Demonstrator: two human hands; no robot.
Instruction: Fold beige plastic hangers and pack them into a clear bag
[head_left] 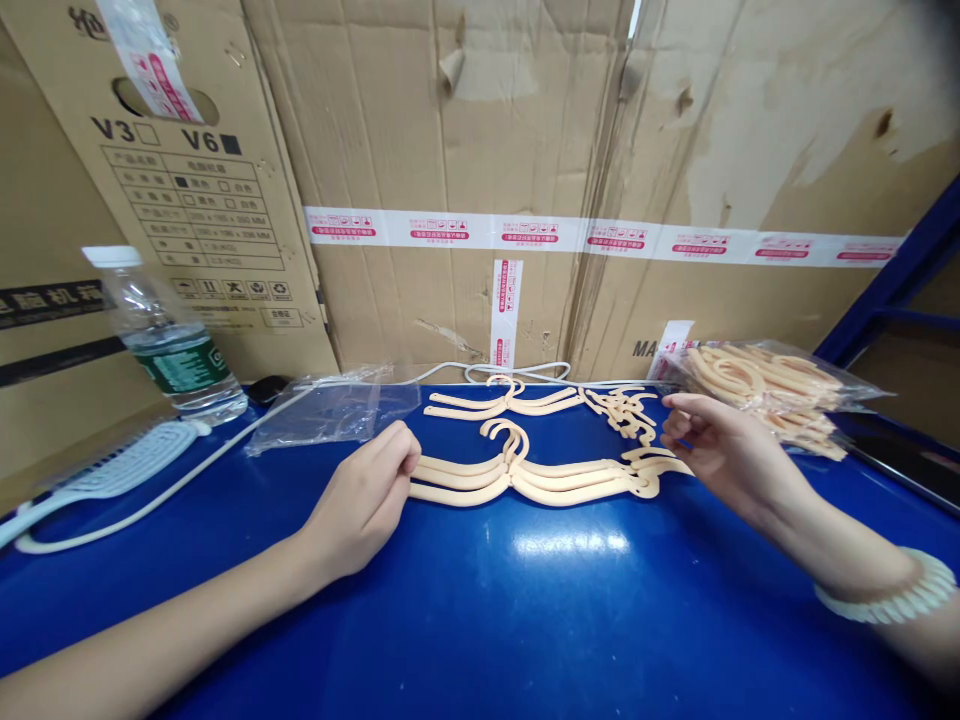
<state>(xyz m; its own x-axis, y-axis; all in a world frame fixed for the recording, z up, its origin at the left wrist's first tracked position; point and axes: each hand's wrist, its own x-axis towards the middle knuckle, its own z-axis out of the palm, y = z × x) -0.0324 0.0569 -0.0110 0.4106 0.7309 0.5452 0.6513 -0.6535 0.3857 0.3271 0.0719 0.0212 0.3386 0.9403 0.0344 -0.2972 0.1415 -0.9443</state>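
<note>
Your left hand (367, 495) is at the left end of the front group of cream-coloured plastic hangers (465, 496); its fingers are folded into the palm side and they cover the hanger ends; whether this grip is clamped on them, you cannot tell from this view. Your right hand (731, 455) is just beside the right end of the same group, its fingers bent and its thumb side turned up; whether this grip is together or apart, you also cannot tell. On your right wrist there is a pale mint, ribbed bracelet (894, 592).

The front hangers lie close together on the glossy blue bench (480, 610), between your two hands, with their curved hooks pointing away from you; behind them lies a second, smaller group of cream hangers (472, 412); to the right of this one is a loose heap of small cream plastic pieces (626, 410), near your right fingers. Beyond your right hand is a clear plastic bag (765, 375) filled with cream plastic parts.

At your left, a crumpled transparent plastic sheet (337, 410) lies behind your hand; farther left are a light blue hairbrush (135, 460) and a clear water bottle (180, 360) with green label and white cap; brown cardboard (450, 130) stands behind the bench.
</note>
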